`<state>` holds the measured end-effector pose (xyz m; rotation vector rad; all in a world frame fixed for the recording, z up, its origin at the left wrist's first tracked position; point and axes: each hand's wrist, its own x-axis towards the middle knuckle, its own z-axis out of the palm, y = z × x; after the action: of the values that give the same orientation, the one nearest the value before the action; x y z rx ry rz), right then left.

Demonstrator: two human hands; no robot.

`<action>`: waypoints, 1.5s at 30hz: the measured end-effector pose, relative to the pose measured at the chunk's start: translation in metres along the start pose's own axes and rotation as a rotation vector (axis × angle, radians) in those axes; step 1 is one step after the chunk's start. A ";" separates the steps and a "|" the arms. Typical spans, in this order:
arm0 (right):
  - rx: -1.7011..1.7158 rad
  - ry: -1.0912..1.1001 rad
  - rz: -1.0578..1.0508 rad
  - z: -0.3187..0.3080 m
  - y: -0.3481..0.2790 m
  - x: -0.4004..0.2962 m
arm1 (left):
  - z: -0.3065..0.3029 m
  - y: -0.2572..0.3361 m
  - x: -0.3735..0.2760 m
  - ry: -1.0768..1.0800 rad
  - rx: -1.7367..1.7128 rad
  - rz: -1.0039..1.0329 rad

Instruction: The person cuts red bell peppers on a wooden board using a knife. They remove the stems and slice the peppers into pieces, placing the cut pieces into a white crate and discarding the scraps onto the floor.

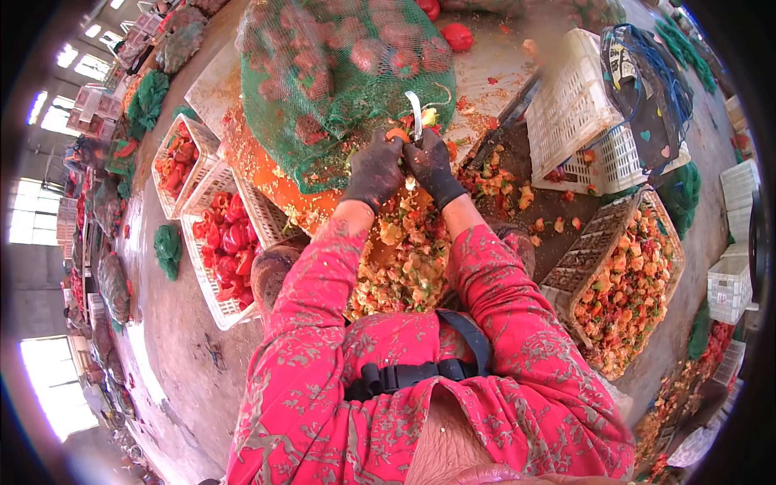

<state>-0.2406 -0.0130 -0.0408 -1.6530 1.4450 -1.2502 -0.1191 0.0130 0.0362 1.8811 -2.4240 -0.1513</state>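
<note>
Dark gloves cover both of my hands, which meet over the front of the work table. My right hand (431,162) grips a small knife (416,112) with a curved blade pointing away from me. Close beside it, my left hand (376,168) is closed around a pepper piece (398,134), orange-red and mostly hidden by the fingers. A pale yellow-green pepper core (429,116) shows just right of the blade. Directly beyond my hands lies a green mesh sack (339,73) full of red peppers. Below them is a heap of pepper cores and seeds (400,273).
White plastic crates of red peppers (233,242) and pepper pieces (177,159) stand at left. On the right, a tilted crate holds pepper cores (627,285); behind it, stacked white crates (573,109) carry a dark patterned bag (642,103). A loose red pepper (457,37) lies on the table.
</note>
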 end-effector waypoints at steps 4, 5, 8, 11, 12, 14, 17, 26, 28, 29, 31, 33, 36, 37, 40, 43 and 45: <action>-0.034 0.056 0.024 0.007 -0.005 -0.006 | 0.021 0.011 -0.023 0.113 -0.103 -0.101; -0.038 0.060 -0.050 0.012 0.004 -0.006 | 0.018 0.007 -0.025 0.145 -0.209 -0.077; 0.028 0.080 -0.017 0.012 -0.006 -0.010 | 0.031 -0.005 -0.024 0.264 -0.321 -0.027; 0.016 0.083 -0.058 0.011 0.011 -0.004 | 0.033 -0.014 -0.006 0.203 -0.356 0.020; -0.005 0.064 -0.019 0.012 0.005 -0.003 | 0.034 -0.023 0.004 0.085 -0.420 -0.014; -0.013 0.054 -0.041 0.014 0.000 -0.004 | 0.042 -0.045 0.020 -0.051 -0.492 -0.025; 0.024 -0.014 -0.034 0.009 0.002 -0.003 | 0.048 -0.063 0.028 -0.196 -0.844 0.081; 0.092 0.001 0.095 0.003 -0.013 -0.004 | 0.072 -0.076 0.019 -0.004 -1.443 0.059; 0.123 0.015 0.150 -0.003 -0.013 -0.004 | 0.044 -0.065 0.019 -0.165 -1.732 -0.150; 0.143 0.015 0.169 0.001 -0.008 -0.002 | 0.044 -0.076 0.019 -0.198 -1.805 -0.168; 0.176 0.034 0.235 0.009 0.017 -0.003 | 0.023 -0.071 0.010 -0.024 -1.954 -0.027; 0.262 0.032 0.239 0.012 0.029 -0.005 | -0.003 -0.077 -0.014 -0.018 -1.621 0.002; 0.366 0.070 0.284 0.010 0.024 -0.004 | -0.026 -0.074 -0.043 0.202 -0.190 0.065; 0.419 0.074 0.326 0.010 0.017 -0.003 | -0.032 -0.064 -0.052 0.231 -0.066 0.117; 0.625 0.011 0.566 -0.007 -0.036 -0.006 | -0.022 -0.050 -0.057 0.294 0.287 0.359; 0.532 -0.018 0.319 0.003 0.003 -0.003 | 0.008 -0.046 -0.036 0.354 0.371 0.400; 0.901 -0.010 0.465 0.003 -0.001 0.001 | 0.004 -0.058 -0.026 0.199 -0.310 0.247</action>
<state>-0.2374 -0.0142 -0.0406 -0.6734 0.9353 -1.3156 -0.0576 0.0245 0.0258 1.3889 -2.3136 -0.2905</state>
